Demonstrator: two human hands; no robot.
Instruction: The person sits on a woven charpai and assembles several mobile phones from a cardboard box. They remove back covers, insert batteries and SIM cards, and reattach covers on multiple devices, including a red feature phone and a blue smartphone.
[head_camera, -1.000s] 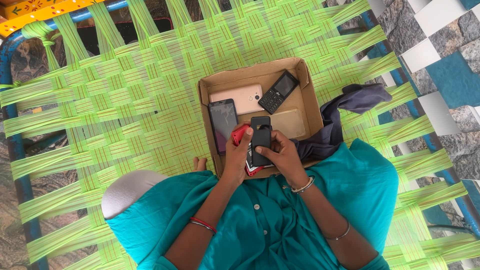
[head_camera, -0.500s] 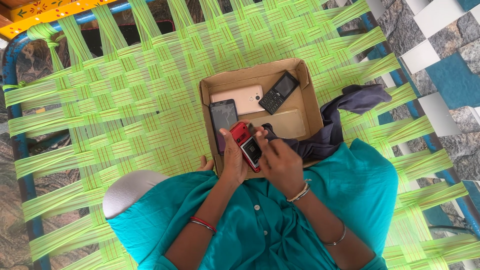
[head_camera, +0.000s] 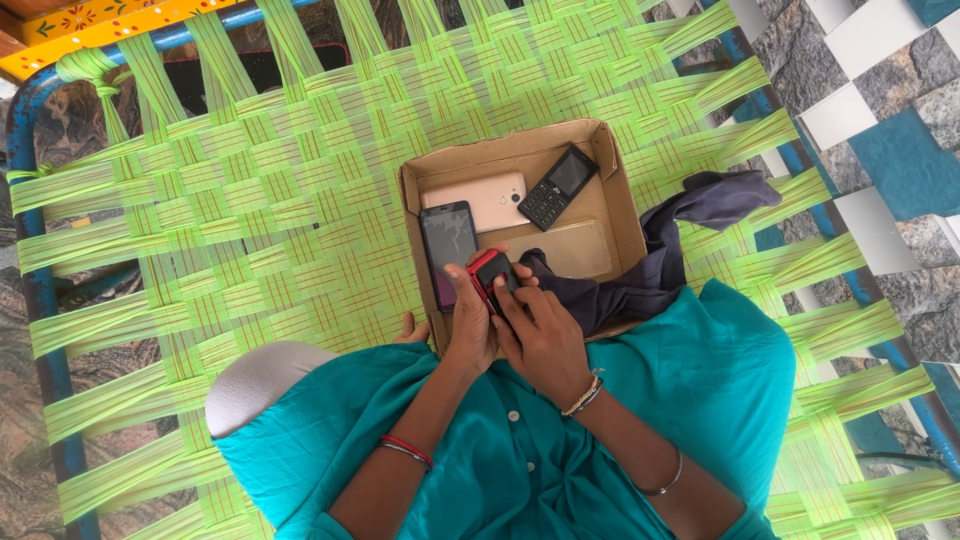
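Note:
A small red and black phone is gripped by both hands over the near edge of an open cardboard box. My left hand holds it from the left and below. My right hand covers its right side, fingers on its dark face. Inside the box lie a dark smartphone, a rose-gold phone face down, a black keypad phone and a gold phone. A dark grey cloth trails from the box's right side to my right hand.
The box rests on a cot woven from bright green straps with a blue metal frame. My knees in teal cloth flank the box. A tiled floor lies to the right of the cot.
The red phone has turned in my hands, from its dark face upward to its red side showing. Both hands stay at the box's near edge.

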